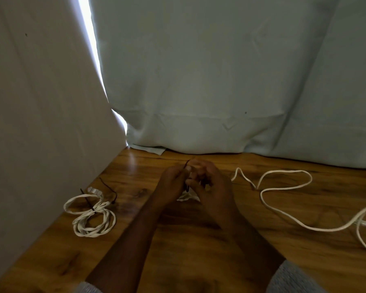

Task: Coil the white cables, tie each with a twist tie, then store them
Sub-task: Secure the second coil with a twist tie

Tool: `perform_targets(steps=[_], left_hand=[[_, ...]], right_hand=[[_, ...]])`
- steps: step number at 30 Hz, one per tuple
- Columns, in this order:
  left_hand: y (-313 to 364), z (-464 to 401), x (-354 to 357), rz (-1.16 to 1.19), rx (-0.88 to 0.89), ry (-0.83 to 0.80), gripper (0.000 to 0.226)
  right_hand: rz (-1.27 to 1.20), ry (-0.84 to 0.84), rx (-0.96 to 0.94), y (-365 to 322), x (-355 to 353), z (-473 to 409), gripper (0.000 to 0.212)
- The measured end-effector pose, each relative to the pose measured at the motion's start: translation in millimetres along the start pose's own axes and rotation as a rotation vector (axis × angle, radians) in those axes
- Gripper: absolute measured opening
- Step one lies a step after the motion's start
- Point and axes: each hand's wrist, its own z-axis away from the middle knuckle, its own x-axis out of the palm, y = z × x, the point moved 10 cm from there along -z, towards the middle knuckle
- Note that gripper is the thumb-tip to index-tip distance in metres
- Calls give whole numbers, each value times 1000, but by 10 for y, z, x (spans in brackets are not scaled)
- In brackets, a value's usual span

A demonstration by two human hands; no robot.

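My left hand (172,182) and my right hand (209,182) meet over the middle of the wooden table (188,240). Between them they pinch a dark twist tie (187,164), whose end sticks up above the fingers. A bunched white cable (187,197) shows just under the hands, mostly hidden by them. At the left lies a coiled white cable (91,216) bound with a dark twist tie (89,203). A loose white cable (283,189) snakes across the right side of the table.
A second dark tie (109,188) lies beside the left coil, near a small clear object (94,190). A pale curtain (220,81) hangs along the table's far edge. A white panel (40,123) closes the left side.
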Motion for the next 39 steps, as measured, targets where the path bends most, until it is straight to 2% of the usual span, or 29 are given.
perform_targets(steps=[2,4,8,14,16,20,24,28,33,37,39], left_hand=[[103,15,101,-92,81,-66,28],[161,28,170,-139,117,-113,28],[128,56,207,-155,95,-171,27],[114,57,104,7,34,-92,16],[154,54,102,-14,65,-95,21],[277,88,192,-56,156,-135,11],[220,86,206,-43,116,-138,15],[253,86,215,10,93,-146,17],[332,119,273,140,43,-157,34],[336,161,374,299,-14,-183,36],[334,172,405,338,-17,-206,28]], right_hand=[[-174,17,106,90,-37,-25,73],[-264,30,164,148,-75,-40,78],[-204,60,109,133,-158,-78,33],[-224,128,109,213,-240,-92,15],[-218,166,148,316,-300,-103,14],[-245,150,189,419,-337,-125,13],[-210,97,182,434,-316,-155,12],[-333,31,226,439,-308,-204,9],[-409,212,335,744,-554,-184,23],[-412,300,380,902,-603,-129,23],[-390,329,406,941,-608,-113,24]])
